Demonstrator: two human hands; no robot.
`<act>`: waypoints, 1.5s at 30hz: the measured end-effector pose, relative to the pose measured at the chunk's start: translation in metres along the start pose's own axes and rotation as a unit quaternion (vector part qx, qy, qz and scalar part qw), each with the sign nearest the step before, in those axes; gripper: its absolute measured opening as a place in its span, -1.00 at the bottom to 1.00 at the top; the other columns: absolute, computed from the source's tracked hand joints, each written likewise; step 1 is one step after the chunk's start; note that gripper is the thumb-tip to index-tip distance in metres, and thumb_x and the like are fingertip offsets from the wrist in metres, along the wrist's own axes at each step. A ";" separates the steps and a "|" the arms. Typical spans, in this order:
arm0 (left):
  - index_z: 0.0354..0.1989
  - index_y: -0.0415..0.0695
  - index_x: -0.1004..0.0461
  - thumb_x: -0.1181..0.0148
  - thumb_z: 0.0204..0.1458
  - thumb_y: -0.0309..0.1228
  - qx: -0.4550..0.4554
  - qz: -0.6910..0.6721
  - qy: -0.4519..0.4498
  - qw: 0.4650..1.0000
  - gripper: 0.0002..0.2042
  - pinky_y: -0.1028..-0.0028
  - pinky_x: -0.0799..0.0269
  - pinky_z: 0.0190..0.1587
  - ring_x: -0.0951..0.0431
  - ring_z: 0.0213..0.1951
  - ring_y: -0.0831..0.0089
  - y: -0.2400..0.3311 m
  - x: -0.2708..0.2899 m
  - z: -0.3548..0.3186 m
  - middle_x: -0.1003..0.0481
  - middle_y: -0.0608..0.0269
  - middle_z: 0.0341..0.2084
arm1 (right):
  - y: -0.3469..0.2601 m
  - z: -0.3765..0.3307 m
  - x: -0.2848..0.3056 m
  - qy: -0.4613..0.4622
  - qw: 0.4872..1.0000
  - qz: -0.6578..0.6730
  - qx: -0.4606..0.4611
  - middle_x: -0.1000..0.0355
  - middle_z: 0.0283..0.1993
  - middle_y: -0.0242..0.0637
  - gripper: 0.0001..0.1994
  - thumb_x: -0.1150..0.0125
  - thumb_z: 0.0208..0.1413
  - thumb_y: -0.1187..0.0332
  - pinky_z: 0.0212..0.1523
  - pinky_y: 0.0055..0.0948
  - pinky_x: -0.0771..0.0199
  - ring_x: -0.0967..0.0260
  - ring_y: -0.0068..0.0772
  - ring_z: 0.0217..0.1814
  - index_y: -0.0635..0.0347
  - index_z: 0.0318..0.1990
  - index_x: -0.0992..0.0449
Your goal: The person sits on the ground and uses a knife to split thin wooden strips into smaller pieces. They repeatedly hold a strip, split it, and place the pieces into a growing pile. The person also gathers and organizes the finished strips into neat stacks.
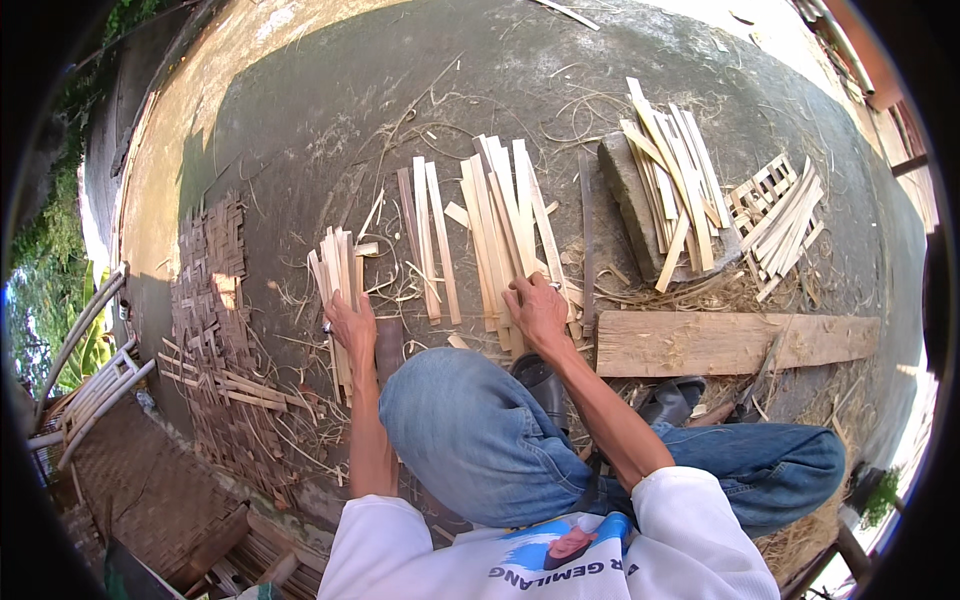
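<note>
Low over a narrow bundle of pale, flat bamboo strips, my left hand has its fingers bent round the strips' sides. My right hand is curled onto the near part of a wider, fanned group of strips, gripping some of them; its fingertips are partly hidden. A ring shows on each hand. Between the hands lie a few separate strips, one of them dark brown. A short dark piece lies beside my left wrist.
To the right, more strips rest on a stone block, with another pile beyond. A thick wooden plank lies near my sandalled feet. A torn woven mat spreads at left. Thin shavings litter the concrete floor.
</note>
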State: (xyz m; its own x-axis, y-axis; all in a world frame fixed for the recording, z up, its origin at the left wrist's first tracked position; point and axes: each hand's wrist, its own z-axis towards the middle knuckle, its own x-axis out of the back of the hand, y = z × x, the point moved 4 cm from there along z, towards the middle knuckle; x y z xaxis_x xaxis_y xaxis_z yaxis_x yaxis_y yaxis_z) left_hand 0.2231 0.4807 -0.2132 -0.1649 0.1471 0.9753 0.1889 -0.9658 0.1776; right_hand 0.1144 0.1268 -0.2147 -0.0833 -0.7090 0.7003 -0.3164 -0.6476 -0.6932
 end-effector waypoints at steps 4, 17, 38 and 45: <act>-0.16 -0.27 -0.58 -0.25 0.15 -0.30 -0.061 -0.263 -0.110 0.956 -0.74 0.23 -0.44 -0.01 -0.59 -0.14 0.14 0.113 -0.003 -0.025 -0.59 0.01 -0.22 | -0.014 0.008 -0.012 -0.002 0.983 -0.175 0.052 -0.37 -0.11 -0.15 -0.64 -0.35 0.07 0.14 -0.20 -0.04 -0.36 -0.50 -0.10 -0.17 0.19 -0.13 -0.46; -0.30 -0.19 -0.56 -0.43 -0.03 -0.14 -0.066 -0.175 -0.168 0.968 -0.65 0.24 -0.45 -0.34 -0.57 -0.43 0.29 0.199 -0.064 -0.073 -0.57 0.18 -0.49 | 0.034 0.002 -0.010 -0.014 0.983 0.157 -0.098 -0.50 -0.32 -0.10 -0.67 -0.22 0.12 0.37 -0.25 -0.17 -0.49 -0.51 -0.16 -0.29 0.26 0.00 -0.33; -0.04 -0.23 -0.40 -0.29 0.18 -0.42 0.159 -0.689 -0.325 0.629 -0.73 0.47 -0.56 -0.22 -0.61 -0.21 0.43 0.211 -0.026 -0.075 -0.60 0.14 -0.23 | -0.012 -0.004 0.003 -0.126 0.868 0.444 -0.185 -0.56 -0.32 -0.23 -0.58 -0.18 0.29 0.05 -0.43 -0.46 -0.45 -0.45 -0.49 -0.45 0.30 -0.05 -0.57; -0.06 -0.21 -0.49 -0.28 0.20 -0.32 0.150 -0.617 -0.327 0.699 -0.74 0.49 -0.50 -0.29 -0.59 -0.25 0.50 0.211 -0.035 -0.083 -0.63 0.17 -0.26 | 0.008 -0.008 -0.004 -0.132 0.850 0.478 -0.177 -0.48 -0.35 -0.38 -0.66 -0.12 0.36 0.12 -0.44 -0.54 -0.50 -0.37 -0.62 -0.49 0.28 -0.07 -0.47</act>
State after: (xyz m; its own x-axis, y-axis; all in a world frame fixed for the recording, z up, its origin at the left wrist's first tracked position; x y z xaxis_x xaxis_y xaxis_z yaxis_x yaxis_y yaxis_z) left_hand 0.1887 0.2537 -0.2212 0.0790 0.9905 -0.1123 0.5043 0.0575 0.8616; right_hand 0.1043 0.1266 -0.2216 -0.2614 -0.9327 -0.2486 -0.4924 0.3504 -0.7967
